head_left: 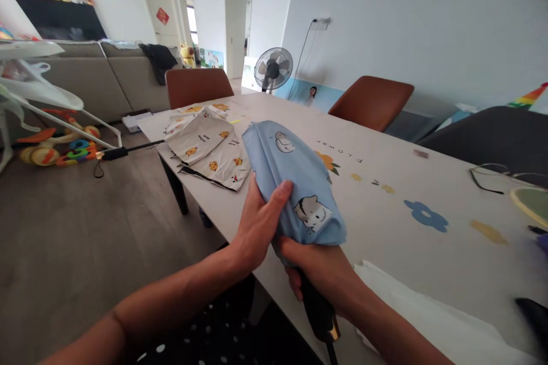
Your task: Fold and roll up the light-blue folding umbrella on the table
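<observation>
A light-blue folding umbrella (295, 177) with cartoon animal prints is held above the table in front of me, its cloth folded flat around the shaft. My left hand (261, 217) grips the cloth from the left, thumb on top; its other fingers are hidden behind. Lower down, my right hand (312, 262) wraps around the bottom of the cloth, just above the black handle (317, 308), which points toward me. To the left lies a cream umbrella (209, 148) with small orange prints, loosely collapsed, its shaft and black handle (115, 154) jutting past the table edge.
Flower decals mark the pale table (385, 154). Eyeglasses (488, 174) and a white sheet (432, 313) lie on the right. Brown chairs (372, 102) and a dark chair (496, 131) surround it. A fan (274, 68) stands behind; toys (64, 151) lie on the left floor.
</observation>
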`<state>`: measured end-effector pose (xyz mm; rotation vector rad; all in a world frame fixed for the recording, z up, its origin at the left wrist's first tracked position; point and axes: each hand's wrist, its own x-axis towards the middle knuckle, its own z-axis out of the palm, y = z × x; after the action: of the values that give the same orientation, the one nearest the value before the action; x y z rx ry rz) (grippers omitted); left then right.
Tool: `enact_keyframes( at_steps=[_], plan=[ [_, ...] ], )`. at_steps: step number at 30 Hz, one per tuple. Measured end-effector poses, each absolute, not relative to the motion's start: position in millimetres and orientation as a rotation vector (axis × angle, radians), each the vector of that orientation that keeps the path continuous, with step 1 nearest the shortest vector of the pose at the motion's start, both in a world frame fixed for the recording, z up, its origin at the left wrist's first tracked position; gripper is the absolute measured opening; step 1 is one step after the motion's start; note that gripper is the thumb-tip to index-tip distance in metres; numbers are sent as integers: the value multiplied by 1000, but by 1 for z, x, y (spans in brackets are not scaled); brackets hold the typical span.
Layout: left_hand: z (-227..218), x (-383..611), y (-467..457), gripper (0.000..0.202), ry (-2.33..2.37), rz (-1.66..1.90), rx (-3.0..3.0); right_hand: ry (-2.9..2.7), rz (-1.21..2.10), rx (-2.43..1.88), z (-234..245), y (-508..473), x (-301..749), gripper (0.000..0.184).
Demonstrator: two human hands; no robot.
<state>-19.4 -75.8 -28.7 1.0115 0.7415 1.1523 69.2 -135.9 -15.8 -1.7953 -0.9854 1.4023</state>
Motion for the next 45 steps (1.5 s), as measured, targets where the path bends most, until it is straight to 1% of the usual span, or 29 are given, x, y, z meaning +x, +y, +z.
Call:
enact_keyframes(
  at_steps=[3,6,10,13,17,20,22,24,27,29,32,37,40,42,45],
  plan=[
    [-17,-14,-69,41,605,1095,860,-995,1430,-1831,-10,-138,71,38],
    [-10,-13,-57,40,513,1014,744,-990,1513,-1757,-7,-139,75,34],
    [-12,-14,-46,36,498,866,616,-949,1640,-1634,-10,-139,78,30],
    [-18,-13,-43,35,535,862,548,-906,1690,-1661,-14,-137,78,30],
    [-21,-11,-42,36,572,919,539,-955,1577,-1721,-18,-133,76,26],
    [-18,-13,-42,36,568,1005,562,-1012,1451,-1605,-21,-131,77,17],
    [-16,-16,-43,37,576,1046,564,-993,1421,-1466,-23,-130,78,24],
    [-14,-18,-44,37,608,1030,537,-947,1520,-1295,-26,-131,79,31],
    [-16,-19,-46,38,674,927,486,-850,1734,-1065,-30,-132,77,35],
    [-21,-18,-44,38,683,914,484,-776,1738,-1012,-33,-132,76,39],
    [-30,-16,-39,38,685,919,491,-708,1703,-1007,-37,-131,74,41],
    [-44,-12,-27,33,708,709,482,-650,1842,-1209,-41,-129,78,22],
    [-47,-11,-21,31,671,662,558,-563,1868,-1298,-43,-128,80,18],
    [-46,-11,-18,30,637,639,613,-560,1797,-1358,-44,-127,80,19],
    [-44,-9,-17,31,596,658,709,-651,1591,-1506,-45,-126,81,20]
  ],
)
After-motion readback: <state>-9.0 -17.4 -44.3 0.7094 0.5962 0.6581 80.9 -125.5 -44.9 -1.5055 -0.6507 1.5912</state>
